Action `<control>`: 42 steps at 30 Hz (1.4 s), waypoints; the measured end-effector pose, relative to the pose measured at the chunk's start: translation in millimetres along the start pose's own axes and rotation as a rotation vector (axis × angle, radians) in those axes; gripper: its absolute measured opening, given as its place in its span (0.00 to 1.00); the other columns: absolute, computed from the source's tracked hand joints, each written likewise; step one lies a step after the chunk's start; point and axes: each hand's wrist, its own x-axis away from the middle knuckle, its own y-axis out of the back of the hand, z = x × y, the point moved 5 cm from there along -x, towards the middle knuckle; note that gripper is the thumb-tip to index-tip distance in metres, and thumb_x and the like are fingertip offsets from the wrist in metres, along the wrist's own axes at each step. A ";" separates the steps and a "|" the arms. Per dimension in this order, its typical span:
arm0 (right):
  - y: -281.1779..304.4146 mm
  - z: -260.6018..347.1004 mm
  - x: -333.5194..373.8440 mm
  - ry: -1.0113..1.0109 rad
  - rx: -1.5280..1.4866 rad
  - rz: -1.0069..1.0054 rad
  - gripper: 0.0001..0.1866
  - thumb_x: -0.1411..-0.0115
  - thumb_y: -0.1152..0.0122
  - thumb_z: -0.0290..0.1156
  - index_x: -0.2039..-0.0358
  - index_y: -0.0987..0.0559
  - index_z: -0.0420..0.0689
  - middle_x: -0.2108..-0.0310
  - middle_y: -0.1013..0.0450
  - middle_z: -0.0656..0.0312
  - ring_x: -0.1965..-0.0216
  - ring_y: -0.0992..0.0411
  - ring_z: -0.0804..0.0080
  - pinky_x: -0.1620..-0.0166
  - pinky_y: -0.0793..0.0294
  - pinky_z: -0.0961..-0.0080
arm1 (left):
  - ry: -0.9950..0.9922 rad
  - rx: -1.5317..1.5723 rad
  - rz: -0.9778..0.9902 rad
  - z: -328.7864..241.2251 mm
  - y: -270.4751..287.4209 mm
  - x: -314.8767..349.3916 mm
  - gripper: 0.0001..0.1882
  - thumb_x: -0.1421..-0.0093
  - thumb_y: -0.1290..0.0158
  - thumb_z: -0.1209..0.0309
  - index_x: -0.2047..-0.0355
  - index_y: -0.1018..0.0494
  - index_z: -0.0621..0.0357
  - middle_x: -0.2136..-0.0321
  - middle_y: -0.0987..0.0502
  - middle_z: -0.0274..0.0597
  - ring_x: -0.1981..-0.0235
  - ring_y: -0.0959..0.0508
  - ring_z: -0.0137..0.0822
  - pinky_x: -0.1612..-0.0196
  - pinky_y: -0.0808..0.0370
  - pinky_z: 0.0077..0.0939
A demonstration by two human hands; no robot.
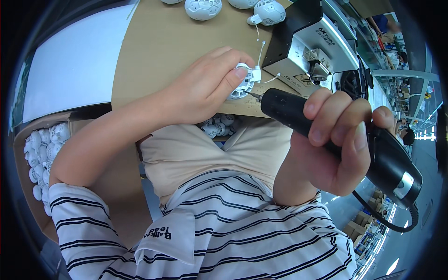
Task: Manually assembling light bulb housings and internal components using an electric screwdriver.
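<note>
My left hand [212,84] grips a round white plastic housing [243,88] at the front edge of the tan tabletop. White leads with small connectors trail from the housing's far side. In my right hand [340,135] is a black electric screwdriver [289,109], with my fingers wrapped round its body. The thin bit points left and reaches the housing's open side; whether it sits in a screw cannot be made out. A black cable [396,228] runs from the screwdriver's rear end.
More white round housings [203,8] sit at the table's far edge. A silver-and-black screw feeder [312,51] stands to the right. At the left are a white sheet [77,60] and a cardboard box [107,172] with many white housings. Further housings [217,126] show below the table edge.
</note>
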 end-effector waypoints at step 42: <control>130.8 0.6 28.8 -0.067 -0.684 -0.331 0.15 0.41 0.51 0.28 0.54 0.25 0.43 0.79 0.36 0.70 0.81 0.39 0.81 0.68 0.36 0.75 | -0.450 -0.414 0.468 -33.9 -73.4 74.3 0.17 0.42 0.45 0.65 0.55 0.27 0.59 0.57 0.25 0.46 0.61 0.27 0.45 0.55 0.29 0.35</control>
